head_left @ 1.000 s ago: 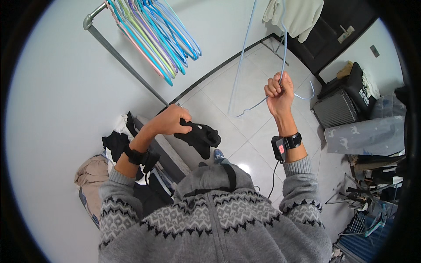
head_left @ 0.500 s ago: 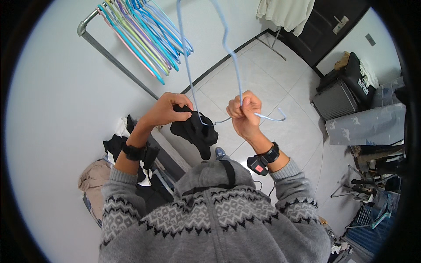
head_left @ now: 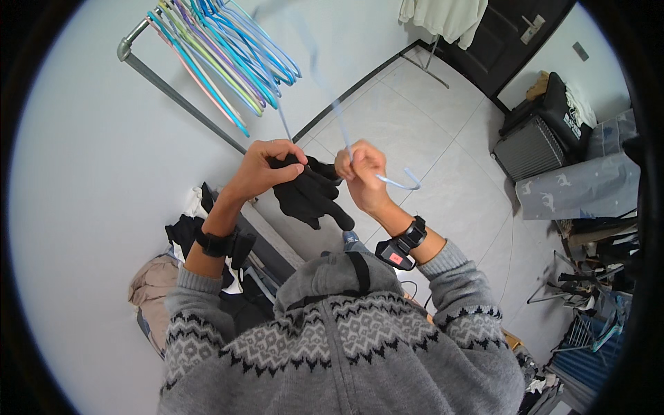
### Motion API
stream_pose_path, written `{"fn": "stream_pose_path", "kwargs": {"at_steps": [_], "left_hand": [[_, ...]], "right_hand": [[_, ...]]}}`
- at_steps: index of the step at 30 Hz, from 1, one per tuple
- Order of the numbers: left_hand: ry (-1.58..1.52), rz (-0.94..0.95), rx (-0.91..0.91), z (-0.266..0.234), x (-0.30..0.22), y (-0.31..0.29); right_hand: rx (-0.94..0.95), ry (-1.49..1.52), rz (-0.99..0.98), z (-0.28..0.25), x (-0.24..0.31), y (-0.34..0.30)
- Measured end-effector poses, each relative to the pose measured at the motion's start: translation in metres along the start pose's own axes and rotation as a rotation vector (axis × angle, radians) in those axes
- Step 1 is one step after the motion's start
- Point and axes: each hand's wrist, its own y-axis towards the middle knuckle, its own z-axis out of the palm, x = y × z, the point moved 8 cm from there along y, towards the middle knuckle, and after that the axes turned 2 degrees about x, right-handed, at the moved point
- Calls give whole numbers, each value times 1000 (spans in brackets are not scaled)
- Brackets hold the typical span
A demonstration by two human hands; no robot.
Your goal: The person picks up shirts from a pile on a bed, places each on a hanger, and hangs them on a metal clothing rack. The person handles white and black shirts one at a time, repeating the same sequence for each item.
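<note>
My left hand (head_left: pixel 270 166) pinches a black cloth garment (head_left: pixel 310 198) near its upper edge, thumb against fingers. The garment hangs bunched below, so its kind cannot be made out. Just to the right, my right hand (head_left: pixel 362 173) is closed around a light blue clothes hanger (head_left: pixel 408 181). Its hook sticks out to the right of the fist, while its long sides run up and away, smeared by motion. One side of the hanger passes close behind my left hand, and the part near the garment is hidden.
Several coloured hangers (head_left: pixel 228 62) hang on a grey metal rail (head_left: pixel 183 104) at the far left. Piled clothes (head_left: pixel 153 280) lie at lower left. A pale top (head_left: pixel 446 17) hangs near the dark door (head_left: pixel 508 41). A grey suitcase (head_left: pixel 529 155) and a folding rack (head_left: pixel 581 332) stand right.
My right hand has moved left with the hanger, closer to my left hand. The hanger has swung left and blurred. The garment hangs slightly wider, shifted right.
</note>
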Motion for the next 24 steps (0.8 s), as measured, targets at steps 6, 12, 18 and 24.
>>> {"fn": "stream_pose_path", "kwargs": {"at_steps": [6, 12, 18, 24], "left_hand": [[38, 58, -27, -18, 8, -24], [83, 65, -53, -40, 24, -47], [243, 75, 21, -36, 38, -61], [371, 104, 67, -21, 50, -59]], "right_hand": [[116, -86, 405, -65, -61, -36], [287, -536, 568, -113, -71, -64], [381, -715, 719, -124, -61, -63], [525, -995, 702, -104, -40, -60]]}}
